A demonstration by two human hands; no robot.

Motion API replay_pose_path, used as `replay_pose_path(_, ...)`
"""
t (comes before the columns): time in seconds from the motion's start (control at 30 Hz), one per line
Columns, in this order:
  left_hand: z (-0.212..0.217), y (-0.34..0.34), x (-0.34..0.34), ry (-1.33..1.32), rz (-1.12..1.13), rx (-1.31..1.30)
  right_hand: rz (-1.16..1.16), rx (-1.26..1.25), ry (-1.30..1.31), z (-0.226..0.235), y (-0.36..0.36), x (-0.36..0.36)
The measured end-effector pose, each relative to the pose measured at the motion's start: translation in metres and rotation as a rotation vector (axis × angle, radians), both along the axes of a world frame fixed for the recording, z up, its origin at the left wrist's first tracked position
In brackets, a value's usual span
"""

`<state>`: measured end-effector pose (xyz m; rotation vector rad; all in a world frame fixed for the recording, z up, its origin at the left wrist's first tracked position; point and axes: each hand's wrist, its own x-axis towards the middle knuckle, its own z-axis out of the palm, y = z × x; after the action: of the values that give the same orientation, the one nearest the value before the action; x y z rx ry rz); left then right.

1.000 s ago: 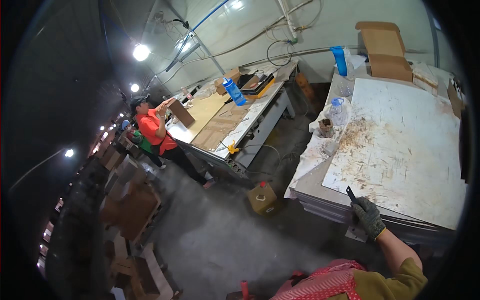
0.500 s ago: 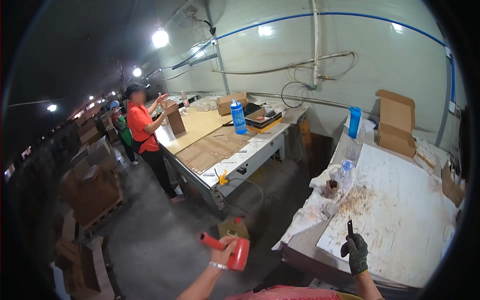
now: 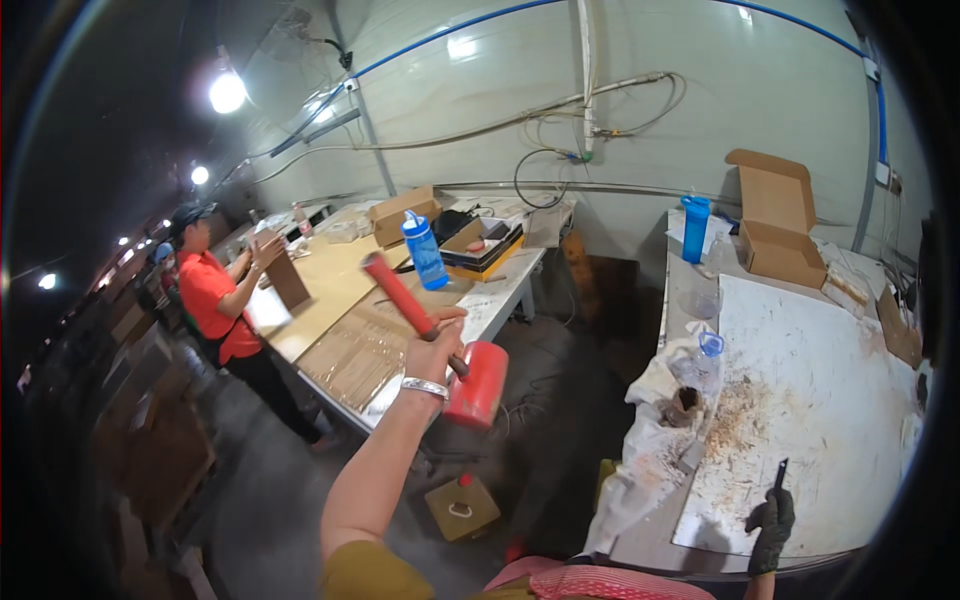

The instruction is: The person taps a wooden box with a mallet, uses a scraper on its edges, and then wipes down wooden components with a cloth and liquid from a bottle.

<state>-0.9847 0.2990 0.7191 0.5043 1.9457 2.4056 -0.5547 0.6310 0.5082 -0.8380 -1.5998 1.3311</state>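
My left hand point(image 3: 436, 354), bare with a silvery bracelet at the wrist, is closed round the shaft of a mallet point(image 3: 478, 392) close to its red block head. The mallet's red grip slants up and left, in front of the far table. On the right, my right hand point(image 3: 771, 532) wears a dark grey glove and grips a slim black tool point(image 3: 781, 474) that points upward; its exact kind is unclear. That hand is over the near edge of a white board point(image 3: 800, 370) strewn with brown crumbs. A stained white cloth point(image 3: 640, 440) hangs along the board's left side.
A blue tumbler point(image 3: 695, 228), clear bottles and an open carton point(image 3: 785, 250) stand behind the board. Across the gap is a table point(image 3: 345, 315) with cardboard and a blue bottle point(image 3: 424, 250). A co-worker point(image 3: 215, 290) handles cardboard there. A yellowish container point(image 3: 461, 508) sits on the floor.
My left hand has raised the mallet up and forward from low over the floor. My right hand and its tool appear lower and farther right. The view has turned a little.
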Motion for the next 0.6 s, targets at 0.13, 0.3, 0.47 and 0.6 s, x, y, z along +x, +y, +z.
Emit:
replay_pose_path(0.13, -0.03, 0.008, -0.093, 0.381, -0.172, -0.804, -0.134, 0.082, -0.056, 0.015, -0.034, -0.018)
replay_pose_path(0.3, -0.104, -0.007, -0.199, 0.978, -0.223, -1.367, -0.201, 0.09, -0.244, 0.042, -0.088, -0.024)
replay_pose_path(0.47, -0.162, -0.054, -0.279, 1.057, -0.227, -1.691, -0.272, 0.035, -0.293, 0.086, -0.126, -0.044)
replay_pose_path(0.6, -0.191, -0.083, -0.321, 1.06, -0.152, -1.783, -0.315, 0.084, -0.263, 0.068, -0.129, -0.029)
